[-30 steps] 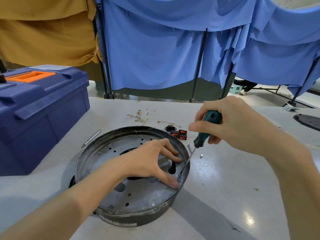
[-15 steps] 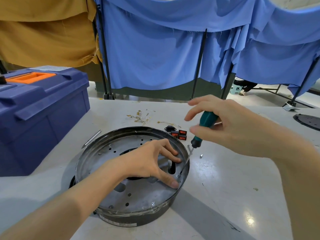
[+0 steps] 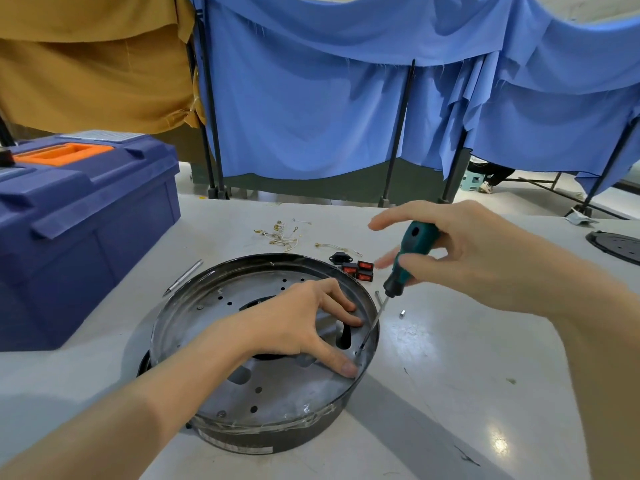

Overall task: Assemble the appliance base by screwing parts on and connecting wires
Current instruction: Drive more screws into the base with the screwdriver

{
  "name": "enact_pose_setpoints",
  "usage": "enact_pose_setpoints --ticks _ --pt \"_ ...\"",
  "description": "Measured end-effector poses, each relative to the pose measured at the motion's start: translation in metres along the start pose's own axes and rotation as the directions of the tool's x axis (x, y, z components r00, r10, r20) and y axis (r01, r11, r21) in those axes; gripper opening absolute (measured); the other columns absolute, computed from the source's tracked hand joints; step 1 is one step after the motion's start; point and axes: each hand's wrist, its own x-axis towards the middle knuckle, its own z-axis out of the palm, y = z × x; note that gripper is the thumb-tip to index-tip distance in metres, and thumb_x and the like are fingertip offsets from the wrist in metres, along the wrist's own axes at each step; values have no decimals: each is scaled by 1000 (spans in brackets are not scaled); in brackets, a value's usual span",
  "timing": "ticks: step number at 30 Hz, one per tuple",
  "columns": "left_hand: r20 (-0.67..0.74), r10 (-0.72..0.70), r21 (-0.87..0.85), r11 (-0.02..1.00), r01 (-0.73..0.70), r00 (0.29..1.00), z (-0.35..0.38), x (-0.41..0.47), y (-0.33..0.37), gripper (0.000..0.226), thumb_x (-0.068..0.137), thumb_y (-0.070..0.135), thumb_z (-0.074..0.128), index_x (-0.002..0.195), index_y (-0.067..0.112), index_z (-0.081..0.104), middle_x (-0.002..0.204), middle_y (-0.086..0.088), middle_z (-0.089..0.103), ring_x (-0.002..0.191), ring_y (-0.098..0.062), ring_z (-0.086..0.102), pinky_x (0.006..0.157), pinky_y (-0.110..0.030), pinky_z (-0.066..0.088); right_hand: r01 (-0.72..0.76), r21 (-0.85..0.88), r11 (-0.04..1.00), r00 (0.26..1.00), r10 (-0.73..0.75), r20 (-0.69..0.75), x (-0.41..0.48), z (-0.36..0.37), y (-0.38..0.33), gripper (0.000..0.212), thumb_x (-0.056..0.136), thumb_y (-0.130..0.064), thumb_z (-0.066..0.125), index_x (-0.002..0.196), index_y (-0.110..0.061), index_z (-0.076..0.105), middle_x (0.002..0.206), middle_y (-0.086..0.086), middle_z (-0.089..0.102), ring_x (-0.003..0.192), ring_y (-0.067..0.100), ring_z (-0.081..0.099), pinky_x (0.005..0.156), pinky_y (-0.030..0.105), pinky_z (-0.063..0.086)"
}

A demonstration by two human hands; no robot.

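The round black appliance base [image 3: 214, 441] sits on the white table, with a perforated grey metal plate [image 3: 277, 393] inside its rim. My left hand [image 3: 294, 323] rests on that plate, fingers spread, thumb and fingertips pressing near the right rim. My right hand [image 3: 478, 251] pinches the green-handled screwdriver [image 3: 408, 258] between thumb and fingers, index finger stretched out. The screwdriver's tip [image 3: 362, 346] stands on the plate at the right rim, between my left thumb and fingers. The screw under the tip is too small to make out.
A blue toolbox [image 3: 79, 237] with an orange handle fills the left side. Behind the base lie red-and-black switches [image 3: 358, 268], thin wires [image 3: 280, 233] and a metal rod [image 3: 183, 277]. A small screw [image 3: 401, 313] lies right of the base. A black disc [image 3: 616, 245] is at far right.
My right hand has loosened from a full grip on the screwdriver handle to a fingertip pinch with the index finger stretched out. Left hand, base and screwdriver tip stay put.
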Motion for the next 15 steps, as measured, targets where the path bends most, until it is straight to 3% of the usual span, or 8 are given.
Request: enact_pose_setpoints --ticks 3,6,8,10,12,13,15 --pt "3 8 9 1000 -8 1000 0 1 0 58 56 54 88 110 39 71 116 35 48 115 14 44 105 -28 37 28 88 996 996 -21 -85 -1 4 -3 41 78 -38 72 117 -30 65 79 -6 71 65 9 73 68 23 60" --pt "9 3 23 1000 -4 1000 0 1 0 59 56 56 87 111 40 71 117 36 47 116 14 42 105 -27 34 3 55 998 985 6 -171 4 12 -7 38 74 -51 69 102 -25 67 61 -7 68 45 12 67 53 30 59" --pt "8 6 21 1000 -6 1000 0 1 0 60 55 58 85 111 40 71 116 37 47 115 15 42 104 -26 34 -49 -43 998 988 42 -147 4 9 -6 54 62 -67 62 98 -26 64 67 -8 68 52 7 67 60 32 60" --pt "7 3 9 1000 -3 1000 0 1 0 59 55 57 86 110 40 71 114 38 46 114 15 43 103 -27 36 -82 -161 984 996 73 -59 0 3 -1 62 63 -72 56 113 -35 59 91 -16 65 76 -2 66 72 26 56" --pt "6 2 11 1000 -2 1000 0 1 -1 58 55 56 87 109 40 71 114 38 46 114 15 43 103 -28 37 -57 -69 996 998 58 16 -4 -2 4 45 83 -51 59 125 -35 54 118 -17 56 95 2 66 78 28 58" --pt "6 4 13 1000 -4 1000 0 1 -1 59 55 56 87 109 40 71 114 38 46 114 15 43 104 -28 37 -42 16 999 999 42 15 -5 -3 4 39 88 -38 61 126 -31 56 121 -14 58 96 7 69 76 27 59" --pt "6 5 14 1000 -5 1000 0 1 0 59 56 55 87 110 40 71 115 37 47 114 14 44 104 -28 37 -20 91 996 999 24 -43 -5 -1 3 38 84 -33 69 120 -27 63 94 -11 71 77 9 73 71 20 59"
